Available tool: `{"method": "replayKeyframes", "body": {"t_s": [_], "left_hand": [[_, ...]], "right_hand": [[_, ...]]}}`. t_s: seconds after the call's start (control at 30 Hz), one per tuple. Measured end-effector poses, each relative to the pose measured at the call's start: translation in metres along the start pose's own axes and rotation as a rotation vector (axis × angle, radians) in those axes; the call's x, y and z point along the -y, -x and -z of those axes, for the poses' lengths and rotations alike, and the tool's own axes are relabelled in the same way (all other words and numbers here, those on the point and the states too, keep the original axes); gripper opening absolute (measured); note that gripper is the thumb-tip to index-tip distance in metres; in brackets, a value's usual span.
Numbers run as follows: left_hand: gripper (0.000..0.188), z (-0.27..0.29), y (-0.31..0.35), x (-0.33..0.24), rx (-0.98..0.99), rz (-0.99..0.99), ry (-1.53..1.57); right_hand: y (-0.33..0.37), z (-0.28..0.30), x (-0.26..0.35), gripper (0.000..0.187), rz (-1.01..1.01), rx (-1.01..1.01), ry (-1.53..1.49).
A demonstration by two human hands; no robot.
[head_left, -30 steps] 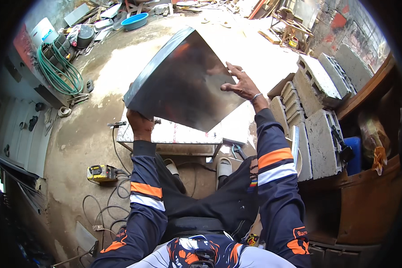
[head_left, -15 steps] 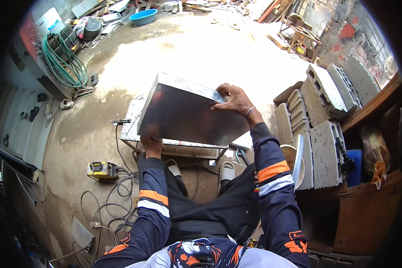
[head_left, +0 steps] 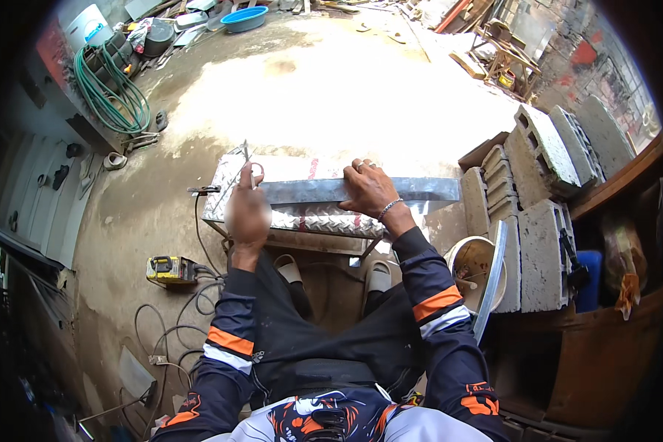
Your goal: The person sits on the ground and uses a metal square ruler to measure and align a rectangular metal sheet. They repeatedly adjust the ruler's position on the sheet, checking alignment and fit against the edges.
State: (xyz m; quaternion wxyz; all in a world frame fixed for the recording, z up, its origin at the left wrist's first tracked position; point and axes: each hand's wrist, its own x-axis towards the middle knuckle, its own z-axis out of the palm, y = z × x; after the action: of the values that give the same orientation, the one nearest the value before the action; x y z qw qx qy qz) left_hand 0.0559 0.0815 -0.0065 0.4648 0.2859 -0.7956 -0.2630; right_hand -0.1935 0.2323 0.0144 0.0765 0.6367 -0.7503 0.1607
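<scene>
A grey sheet-metal panel with a folded edge [head_left: 298,193] stands nearly edge-on across a low bench topped with tread plate [head_left: 324,222]. My right hand [head_left: 372,191] grips the panel near its middle, thumb on the near side and fingers over the top. At the panel's left end is my left hand [head_left: 248,210], closed around that end, its lower part blurred. A thin pointed piece [head_left: 245,149] rises just above the left fingers; its kind is unclear. A cable clamp [head_left: 203,191] sits at the bench's left edge.
A yellow and black machine [head_left: 171,269] with coiled cables stands on the floor at left. To the right are concrete blocks [head_left: 541,254] and a whitish bucket [head_left: 460,254] with a metal strip [head_left: 491,283] leaning against it. A green hose [head_left: 99,96] hangs far left.
The panel has turned from showing its broad dark face to nearly edge-on, lower over the bench. My left hand has moved up to its left end, and my right hand has come lower.
</scene>
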Motion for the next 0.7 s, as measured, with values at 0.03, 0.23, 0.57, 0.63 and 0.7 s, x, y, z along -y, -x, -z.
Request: {"method": "replayKeyframes", "body": {"t_s": [0.03,0.23,0.57,0.63,0.7], "left_hand": [[0.058,-0.008,-0.005,-0.008,0.055,-0.199,-0.089],[0.066,-0.075,-0.019,-0.014,0.399,-0.210,-0.342],[0.082,-0.094,-0.013,0.004,0.337,-0.408,-0.372],[0.082,-0.092,-0.012,0.004,0.329,-0.414,-0.383],[0.082,-0.097,-0.009,-0.001,0.325,-0.422,-0.379]], "right_hand": [[0.001,-0.008,0.003,0.062,-0.024,0.023,-0.004],[0.016,-0.043,0.010,0.068,-0.113,0.018,-0.113],[0.034,0.008,-0.021,0.101,-0.246,0.021,-0.128],[0.062,0.032,-0.049,0.113,-0.361,0.044,-0.079],[0.096,0.027,-0.081,0.115,-0.436,0.095,-0.010]]}}
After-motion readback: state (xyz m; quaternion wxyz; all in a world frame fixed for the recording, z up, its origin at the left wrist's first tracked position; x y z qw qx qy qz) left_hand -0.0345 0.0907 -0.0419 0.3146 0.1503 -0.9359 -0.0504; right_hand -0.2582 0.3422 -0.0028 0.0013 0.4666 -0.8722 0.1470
